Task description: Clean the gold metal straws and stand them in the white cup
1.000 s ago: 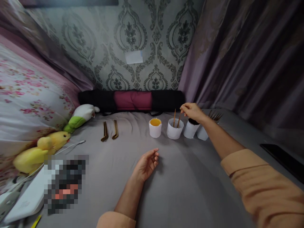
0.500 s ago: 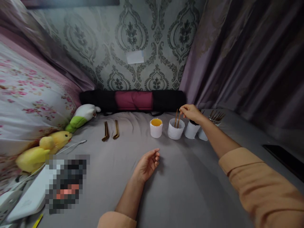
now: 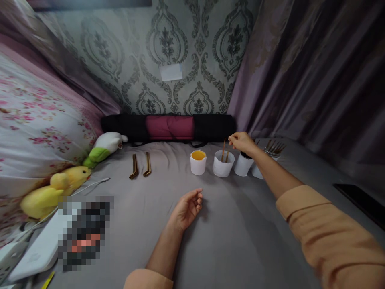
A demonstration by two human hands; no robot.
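Note:
My right hand [image 3: 241, 142] hovers just above a white cup [image 3: 221, 169], thumb and fingertips slightly apart and holding nothing I can see. Two thin brown sticks stand in that cup: a taller stick [image 3: 223, 147] and a shorter-looking stick [image 3: 227, 155] just below my fingertips. To its left is a white cup with yellow contents [image 3: 198, 165]. Right of it, partly behind my right wrist, is a white cup with a dark top [image 3: 242, 166]. My left hand [image 3: 187, 209] rests on the grey sheet, palm turned sideways, fingers loosely curled and empty.
Another white cup [image 3: 258, 171] and a container of several brown sticks [image 3: 274, 148] stand behind my right forearm. Bent gold-coloured rods lie in two bundles [image 3: 134, 166] at left. Plush toys [image 3: 70, 180], a cable and a dark flat object [image 3: 361, 202] lie around the sides.
The shorter-looking stick has left my right fingertips and dropped lower into the cup. My right hand has shifted very slightly right; my left hand has stayed put.

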